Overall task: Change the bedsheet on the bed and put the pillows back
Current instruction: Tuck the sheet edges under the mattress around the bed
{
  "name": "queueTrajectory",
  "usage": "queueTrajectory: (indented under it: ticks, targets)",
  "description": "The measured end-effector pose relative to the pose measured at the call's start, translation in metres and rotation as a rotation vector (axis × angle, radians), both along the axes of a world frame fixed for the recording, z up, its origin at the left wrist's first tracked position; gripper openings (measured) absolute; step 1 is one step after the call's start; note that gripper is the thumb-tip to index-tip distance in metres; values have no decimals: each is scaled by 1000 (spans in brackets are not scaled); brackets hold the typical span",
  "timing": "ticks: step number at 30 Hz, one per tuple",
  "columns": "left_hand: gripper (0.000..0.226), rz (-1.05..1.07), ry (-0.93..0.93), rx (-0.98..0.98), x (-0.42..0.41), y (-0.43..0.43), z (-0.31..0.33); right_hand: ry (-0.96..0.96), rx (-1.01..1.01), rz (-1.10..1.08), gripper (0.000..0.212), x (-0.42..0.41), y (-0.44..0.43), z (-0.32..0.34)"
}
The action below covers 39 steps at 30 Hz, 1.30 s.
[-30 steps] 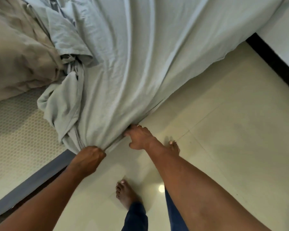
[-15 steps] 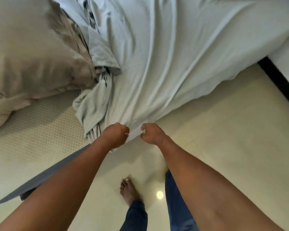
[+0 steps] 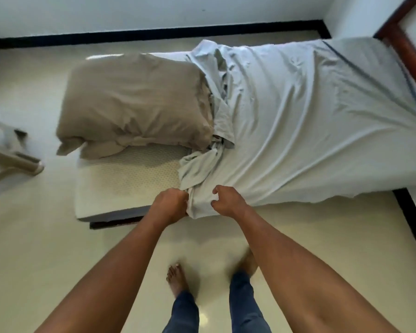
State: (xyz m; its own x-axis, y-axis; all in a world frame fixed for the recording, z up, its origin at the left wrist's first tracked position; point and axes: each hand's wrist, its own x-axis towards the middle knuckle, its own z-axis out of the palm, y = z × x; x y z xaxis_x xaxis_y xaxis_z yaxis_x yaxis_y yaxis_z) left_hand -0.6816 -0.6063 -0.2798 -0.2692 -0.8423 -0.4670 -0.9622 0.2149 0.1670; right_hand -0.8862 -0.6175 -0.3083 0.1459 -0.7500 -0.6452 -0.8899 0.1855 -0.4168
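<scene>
A pale grey-blue bedsheet [image 3: 298, 131] covers the right part of a low mattress [image 3: 130, 179] and is bunched in folds near the middle. My left hand [image 3: 171, 203] grips the sheet's gathered edge at the mattress's near side. A hand's width to the right, my right hand [image 3: 227, 200] pinches the same edge. A tan pillow [image 3: 135, 102] lies on the bare left end of the mattress, with a second tan pillowcase edge showing beneath it.
A cream tiled floor [image 3: 58, 260] surrounds the mattress; my bare feet stand on it just in front. A pale plastic chair [image 3: 7, 155] stands at the left. White walls with black skirting run behind, and a dark wooden frame [image 3: 404, 44] is at the upper right.
My hands have come closer together on the sheet's edge. The view has pulled back and up, so the whole mattress, pillow and walls now show.
</scene>
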Motion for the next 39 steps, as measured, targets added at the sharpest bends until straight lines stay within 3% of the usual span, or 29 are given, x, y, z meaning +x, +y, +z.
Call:
queueTrajectory:
  ticks: [8, 21, 31, 39]
  targets:
    - [24, 224, -61, -39, 165, 64, 62, -9, -86, 267, 53, 162, 6, 78]
    - [30, 298, -84, -175, 394, 62, 130, -30, -163, 333, 53, 389, -12, 128]
    - [36, 265, -70, -235, 561, -47, 152, -44, -196, 346, 50, 561, -130, 123]
    - [41, 217, -157, -231, 707, -199, 192, -58, -276, 410, 53, 708, -262, 166]
